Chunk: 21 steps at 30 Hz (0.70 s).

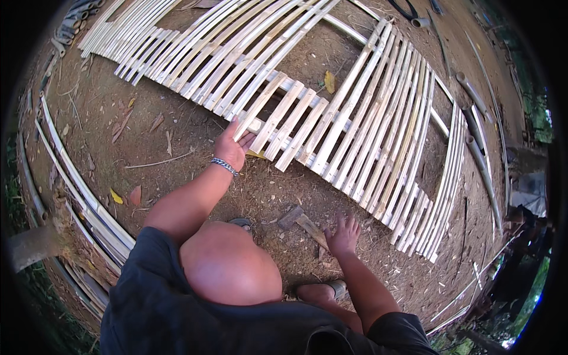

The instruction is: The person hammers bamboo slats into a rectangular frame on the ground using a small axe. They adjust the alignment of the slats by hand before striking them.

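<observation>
A panel of pale bamboo slats (384,136), fixed side by side over cross strips, spreads across the ground in front of me. My left hand (234,146) is closed at its near edge, thumb on top and fingers partly beneath, round the lower end of a short bamboo slat (260,109). A hammer (309,228) with a wooden handle lies on the dirt between my hands, its head pointing left. My right hand (344,236) is open, fingers stretched out, palm down at the end of the handle. Whether it touches the handle I cannot tell.
Long split bamboo strips (86,195) lie at the left. Bamboo poles (482,163) rest at the far right, and cut dark tubes (71,23) are piled at the far left. My bent knee (231,263) is close to the hammer. Dry leaves dot the dirt ground (177,136).
</observation>
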Each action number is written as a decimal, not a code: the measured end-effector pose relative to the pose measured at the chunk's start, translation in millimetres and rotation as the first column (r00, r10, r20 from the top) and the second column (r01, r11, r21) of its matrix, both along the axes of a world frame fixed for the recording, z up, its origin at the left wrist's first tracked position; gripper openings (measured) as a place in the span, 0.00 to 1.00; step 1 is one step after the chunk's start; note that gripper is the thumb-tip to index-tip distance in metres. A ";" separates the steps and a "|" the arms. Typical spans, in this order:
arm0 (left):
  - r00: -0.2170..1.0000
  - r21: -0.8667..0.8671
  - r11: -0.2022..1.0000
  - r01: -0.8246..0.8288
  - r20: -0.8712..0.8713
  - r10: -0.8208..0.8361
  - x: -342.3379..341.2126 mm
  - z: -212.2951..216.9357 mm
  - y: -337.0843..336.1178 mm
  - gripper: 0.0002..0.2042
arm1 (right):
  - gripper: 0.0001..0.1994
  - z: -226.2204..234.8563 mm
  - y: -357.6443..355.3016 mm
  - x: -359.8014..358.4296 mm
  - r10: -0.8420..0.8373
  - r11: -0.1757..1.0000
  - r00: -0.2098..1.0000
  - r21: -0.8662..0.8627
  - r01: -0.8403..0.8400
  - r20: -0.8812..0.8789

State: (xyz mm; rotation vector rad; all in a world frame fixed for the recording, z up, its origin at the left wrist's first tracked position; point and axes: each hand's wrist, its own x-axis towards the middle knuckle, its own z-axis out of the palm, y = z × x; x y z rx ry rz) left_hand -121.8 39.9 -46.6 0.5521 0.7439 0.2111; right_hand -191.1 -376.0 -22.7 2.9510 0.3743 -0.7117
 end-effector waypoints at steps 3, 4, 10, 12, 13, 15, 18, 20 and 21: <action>0.999 0.013 1.000 0.026 0.027 -0.026 -4.1 13.1 -1.7 0.31 | 0.40 -11.1 5.1 26.7 -0.126 0.992 0.992 -0.007 0.126 0.019; 0.999 0.023 0.999 0.031 0.034 -0.032 -6.6 14.6 1.6 0.31 | 0.42 -17.8 8.8 34.7 -0.144 0.989 0.989 -0.019 0.145 0.034; 0.999 0.013 1.000 0.028 0.037 -0.028 -13.1 40.9 -1.7 0.26 | 0.33 -76.6 19.4 101.0 -0.144 0.987 0.981 -0.047 0.151 0.126; 0.998 -0.010 1.000 0.030 0.064 -0.029 -8.2 41.9 -5.7 0.24 | 0.32 -108.4 10.5 121.9 -0.049 0.999 0.950 0.037 0.040 0.310; 0.998 0.001 1.000 0.025 0.061 -0.025 -8.4 43.7 -2.6 0.24 | 0.32 -115.8 16.1 131.4 -0.031 0.998 0.942 0.059 0.012 0.334; 0.998 0.020 1.000 0.014 0.053 -0.015 -12.9 42.3 2.3 0.23 | 0.33 -127.0 34.2 143.5 -0.070 0.997 0.970 0.035 0.064 0.232; 0.996 0.038 0.999 0.025 0.086 -0.028 -18.6 43.2 8.5 0.23 | 0.33 -133.0 51.7 159.3 -0.120 0.992 0.988 -0.032 0.124 0.102; 0.992 0.038 0.998 0.050 0.113 -0.054 -20.1 44.2 8.9 0.24 | 0.33 -137.4 47.4 167.8 -0.128 0.990 0.988 -0.043 0.132 0.084; 0.992 0.040 0.998 0.054 0.114 -0.058 -19.3 46.6 7.3 0.24 | 0.33 -137.6 42.9 173.3 -0.128 0.990 0.989 -0.043 0.131 0.079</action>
